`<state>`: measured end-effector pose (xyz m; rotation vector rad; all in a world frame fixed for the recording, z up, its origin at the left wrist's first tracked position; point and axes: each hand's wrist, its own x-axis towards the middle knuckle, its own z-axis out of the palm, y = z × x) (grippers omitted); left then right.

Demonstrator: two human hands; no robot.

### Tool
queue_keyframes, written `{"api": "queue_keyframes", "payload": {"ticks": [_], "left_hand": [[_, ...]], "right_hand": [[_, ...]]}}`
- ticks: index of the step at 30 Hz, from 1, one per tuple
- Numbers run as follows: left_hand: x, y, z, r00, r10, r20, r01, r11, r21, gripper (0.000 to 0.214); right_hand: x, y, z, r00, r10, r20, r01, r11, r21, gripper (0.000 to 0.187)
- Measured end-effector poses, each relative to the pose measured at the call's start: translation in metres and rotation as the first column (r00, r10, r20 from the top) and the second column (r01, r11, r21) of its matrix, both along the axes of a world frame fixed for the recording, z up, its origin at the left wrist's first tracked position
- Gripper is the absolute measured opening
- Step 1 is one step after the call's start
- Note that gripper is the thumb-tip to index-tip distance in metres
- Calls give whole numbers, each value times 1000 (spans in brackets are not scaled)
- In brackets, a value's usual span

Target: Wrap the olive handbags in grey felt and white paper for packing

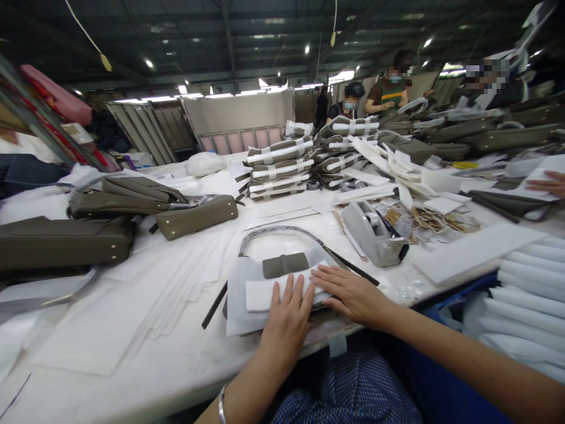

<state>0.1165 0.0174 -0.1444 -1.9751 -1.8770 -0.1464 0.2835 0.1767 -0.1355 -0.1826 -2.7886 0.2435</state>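
An olive-grey handbag lies flat before me, mostly covered by a thin white wrapping sheet [238, 321]. Its strap [282, 228], wrapped in clear film, arches away from me, and a flap with a band [285, 265] shows at the top. Across the bag lies a folded white strip of padding [260, 295]. My left hand [289, 315] rests flat on the padding, fingers stretched out. Beside it, my right hand [353, 294] presses on the padding's right end, also with fingers extended. Neither hand grips anything.
A grey tape dispenser [373, 232] stands right of the bag. Olive bags [198, 217] lie at left, with white sheets [132, 300] spread nearby. Wrapped bags [280, 168] are stacked behind. Rolled white padding [529, 306] fills the right side. Co-workers and another person's hand [549, 185] appear beyond.
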Motion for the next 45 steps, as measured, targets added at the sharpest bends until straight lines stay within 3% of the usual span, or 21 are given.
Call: {"api": "queue_keyframes", "payload": {"ticks": [5,9,13,16,19,24,29,34,41,45], "left_hand": [[1,-5,-17,999,49,-3,-49,990,130,54],[4,-7,-22,998,62,18,-64,986,152,54],[4,-15,-24,995,97,7,-96,974,205,50],[5,-19,-25,993,116,-11,-111,967,229,49],[7,-19,-26,991,130,-12,-123,964,237,49],[6,-16,-28,994,109,19,-111,962,249,50],[4,-15,-27,995,89,52,-99,959,267,47],[5,-17,-26,995,89,55,-99,965,243,47],[4,-16,-28,994,78,79,-98,954,283,45],[5,-16,-27,993,92,77,-109,959,260,47]], "right_hand": [[-25,9,39,994,-2,113,10,997,-76,37],[-84,31,65,930,-242,275,266,963,-53,35],[-144,52,59,801,-408,438,447,894,16,38],[-172,61,46,702,-472,533,531,846,51,44],[-184,66,38,639,-500,585,581,812,59,45],[-180,77,37,600,-482,638,625,781,2,40],[-173,80,41,658,-381,649,604,782,-153,24],[-163,90,45,762,-303,572,556,760,-337,27],[-154,99,37,873,-204,443,456,663,-594,29],[-161,102,31,912,-241,331,408,601,-687,31]]}}
